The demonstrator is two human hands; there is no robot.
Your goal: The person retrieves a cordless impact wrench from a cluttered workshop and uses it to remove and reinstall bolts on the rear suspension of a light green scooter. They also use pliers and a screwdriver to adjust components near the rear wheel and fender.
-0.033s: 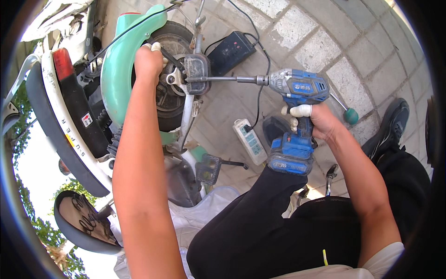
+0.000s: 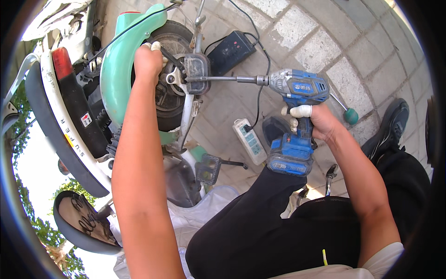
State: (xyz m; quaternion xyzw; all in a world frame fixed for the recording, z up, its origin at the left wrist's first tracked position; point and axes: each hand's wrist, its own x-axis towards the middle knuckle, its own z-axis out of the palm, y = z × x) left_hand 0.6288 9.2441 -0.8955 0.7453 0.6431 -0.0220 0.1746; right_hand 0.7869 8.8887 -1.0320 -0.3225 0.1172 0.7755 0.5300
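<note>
My right hand (image 2: 312,120), in finger cots at the fingertips, grips a blue cordless impact wrench (image 2: 304,88) by its handle. Its long extension bar (image 2: 227,79) points left and meets the scooter's wheel hub area, beside a grey box-shaped part (image 2: 197,69). At the wheel (image 2: 169,39), my left hand (image 2: 149,60) is closed around a dark metal bar (image 2: 173,59) that slants down to the hub; its fingers are partly hidden by the back of the hand. A silver bracket-like piece (image 2: 174,78) sits just below. The socket's end is hidden against the hub.
A green fender (image 2: 114,79) curves round the wheel of the tipped scooter. On the paving lie a black charger box (image 2: 232,52) with cables, a white power strip (image 2: 250,141) and a green-handled tool (image 2: 351,116). A pedal (image 2: 209,168) juts out near my knee.
</note>
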